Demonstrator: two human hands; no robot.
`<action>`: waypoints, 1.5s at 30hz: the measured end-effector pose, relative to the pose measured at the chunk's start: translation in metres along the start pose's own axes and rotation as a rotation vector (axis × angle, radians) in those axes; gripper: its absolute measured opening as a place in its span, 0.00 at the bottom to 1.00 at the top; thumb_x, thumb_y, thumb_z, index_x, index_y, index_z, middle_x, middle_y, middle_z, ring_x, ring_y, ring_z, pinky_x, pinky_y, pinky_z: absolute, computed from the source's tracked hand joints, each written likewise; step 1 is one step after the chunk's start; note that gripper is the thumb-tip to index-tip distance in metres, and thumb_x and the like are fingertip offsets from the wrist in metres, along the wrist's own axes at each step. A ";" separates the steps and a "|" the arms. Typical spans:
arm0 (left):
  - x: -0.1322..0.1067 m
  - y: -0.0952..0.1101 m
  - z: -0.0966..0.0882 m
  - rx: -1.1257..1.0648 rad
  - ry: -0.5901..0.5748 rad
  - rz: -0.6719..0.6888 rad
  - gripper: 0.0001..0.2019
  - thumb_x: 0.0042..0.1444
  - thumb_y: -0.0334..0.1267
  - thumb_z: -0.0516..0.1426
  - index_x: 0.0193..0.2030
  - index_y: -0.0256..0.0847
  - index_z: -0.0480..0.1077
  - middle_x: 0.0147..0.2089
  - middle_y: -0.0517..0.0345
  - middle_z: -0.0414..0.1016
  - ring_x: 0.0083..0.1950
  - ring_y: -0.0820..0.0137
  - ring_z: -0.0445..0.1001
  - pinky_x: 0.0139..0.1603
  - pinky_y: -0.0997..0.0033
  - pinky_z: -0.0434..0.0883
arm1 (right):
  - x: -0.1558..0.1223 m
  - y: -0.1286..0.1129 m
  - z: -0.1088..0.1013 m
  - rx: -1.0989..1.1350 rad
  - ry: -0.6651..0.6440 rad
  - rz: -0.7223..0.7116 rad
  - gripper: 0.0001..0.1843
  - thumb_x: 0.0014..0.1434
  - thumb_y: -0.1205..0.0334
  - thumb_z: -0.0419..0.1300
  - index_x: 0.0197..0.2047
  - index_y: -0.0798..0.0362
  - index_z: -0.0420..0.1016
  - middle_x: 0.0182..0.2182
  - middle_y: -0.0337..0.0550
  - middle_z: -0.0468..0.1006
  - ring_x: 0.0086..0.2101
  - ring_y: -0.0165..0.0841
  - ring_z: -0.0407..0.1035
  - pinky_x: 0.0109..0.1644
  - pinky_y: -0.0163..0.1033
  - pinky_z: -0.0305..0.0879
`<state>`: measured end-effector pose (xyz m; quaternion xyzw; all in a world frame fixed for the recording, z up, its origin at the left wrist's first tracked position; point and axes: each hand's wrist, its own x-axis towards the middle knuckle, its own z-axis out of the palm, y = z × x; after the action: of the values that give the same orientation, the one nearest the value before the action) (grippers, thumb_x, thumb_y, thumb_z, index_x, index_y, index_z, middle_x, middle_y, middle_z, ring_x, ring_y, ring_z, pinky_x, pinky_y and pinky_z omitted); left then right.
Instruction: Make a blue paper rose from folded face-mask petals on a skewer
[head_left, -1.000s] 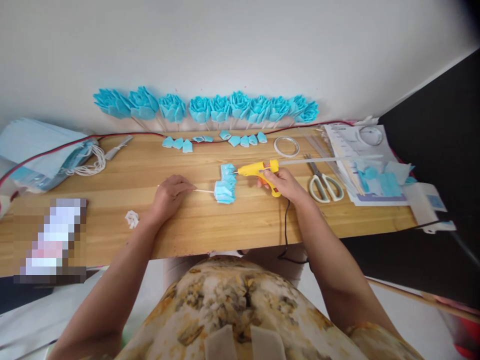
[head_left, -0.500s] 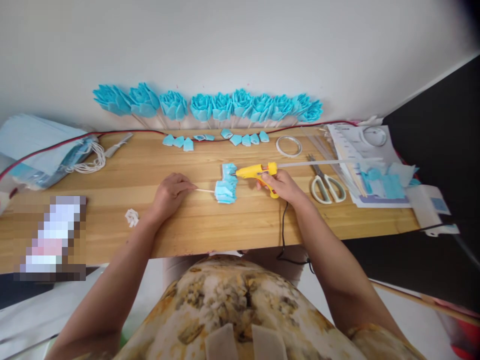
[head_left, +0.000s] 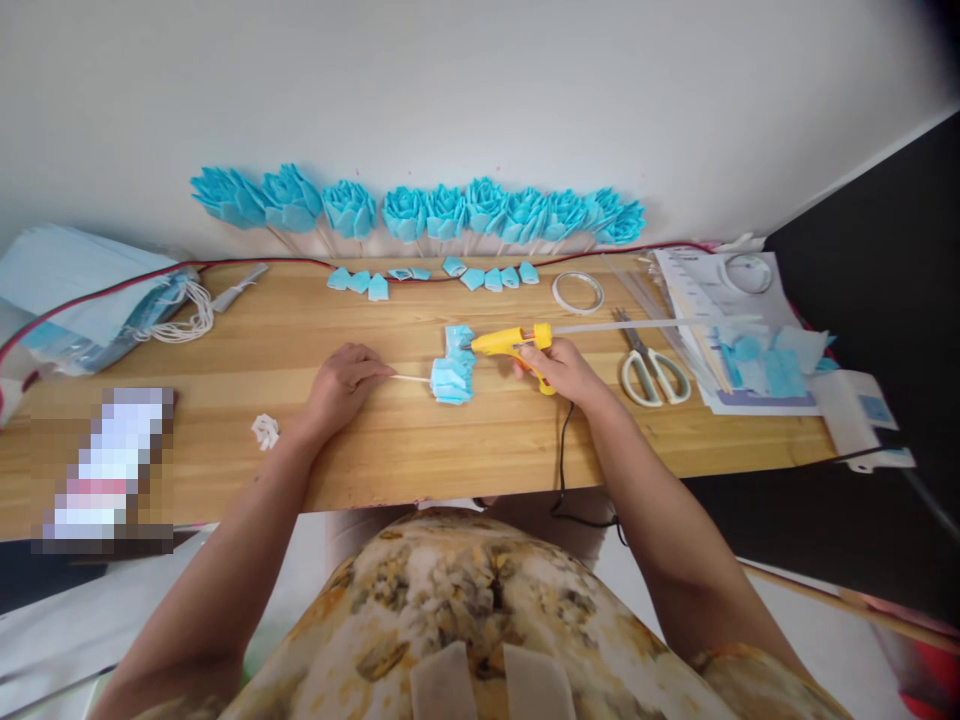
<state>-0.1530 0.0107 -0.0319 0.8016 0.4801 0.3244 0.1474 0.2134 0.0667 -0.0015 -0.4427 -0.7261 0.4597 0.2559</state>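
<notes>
Between the fingers of my left hand point(head_left: 348, 388) is a thin pale stick point(head_left: 411, 378), lying nearly level. At its far end sits a light-blue folded flower point(head_left: 451, 382), resting on the wooden table. A loose blue strip point(head_left: 458, 340) extends from the flower away from me. My right hand point(head_left: 561, 372) is wrapped round a yellow glue gun point(head_left: 502, 342), with a long clear glue stick point(head_left: 637, 325) out of its back. The nozzle points left and meets the strip's right edge; whether glue is flowing I cannot tell.
Behind, finished blue flowers point(head_left: 486, 207) line the wall, with several folded blue pieces point(head_left: 472, 279) before them. To the right lie scissors point(head_left: 654, 372), a tape roll point(head_left: 577, 293) and papers point(head_left: 757, 395). Leftward are bagged blue sheets point(head_left: 82, 290), a crumpled white scrap point(head_left: 265, 431) and a blurred phone point(head_left: 109, 465).
Almost nothing differs. The view has shifted slightly, while both hands keep their hold and the nozzle stays at the blue strip.
</notes>
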 end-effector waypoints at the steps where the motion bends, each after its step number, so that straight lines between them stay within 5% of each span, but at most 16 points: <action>1: 0.000 0.000 0.000 0.001 0.001 0.001 0.15 0.69 0.41 0.54 0.39 0.42 0.81 0.40 0.50 0.79 0.43 0.64 0.74 0.45 0.61 0.72 | 0.000 0.000 0.000 0.001 0.002 -0.001 0.37 0.61 0.27 0.52 0.25 0.54 0.77 0.21 0.37 0.65 0.23 0.26 0.57 0.28 0.37 0.53; 24: 0.000 -0.002 -0.001 -0.004 -0.018 -0.017 0.14 0.68 0.41 0.54 0.40 0.42 0.81 0.40 0.51 0.78 0.44 0.63 0.74 0.45 0.62 0.71 | -0.002 -0.004 -0.006 -0.084 0.022 -0.006 0.33 0.60 0.31 0.56 0.25 0.54 0.78 0.22 0.39 0.71 0.23 0.27 0.60 0.29 0.36 0.56; 32: 0.000 -0.001 0.000 -0.006 -0.009 -0.008 0.13 0.68 0.40 0.54 0.41 0.42 0.81 0.40 0.50 0.79 0.43 0.63 0.74 0.46 0.60 0.72 | -0.005 0.002 -0.013 0.182 0.109 0.038 0.35 0.56 0.26 0.59 0.31 0.53 0.82 0.33 0.49 0.83 0.33 0.36 0.75 0.39 0.39 0.71; 45: 0.000 -0.001 0.001 -0.003 0.003 -0.008 0.15 0.68 0.42 0.54 0.39 0.43 0.81 0.40 0.51 0.80 0.43 0.63 0.75 0.46 0.61 0.72 | 0.003 0.009 0.008 0.059 0.152 0.009 0.35 0.60 0.28 0.55 0.30 0.54 0.81 0.27 0.44 0.77 0.29 0.31 0.66 0.35 0.37 0.63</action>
<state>-0.1528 0.0114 -0.0329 0.7989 0.4830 0.3259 0.1493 0.2092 0.0675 -0.0127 -0.4718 -0.6889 0.4470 0.3210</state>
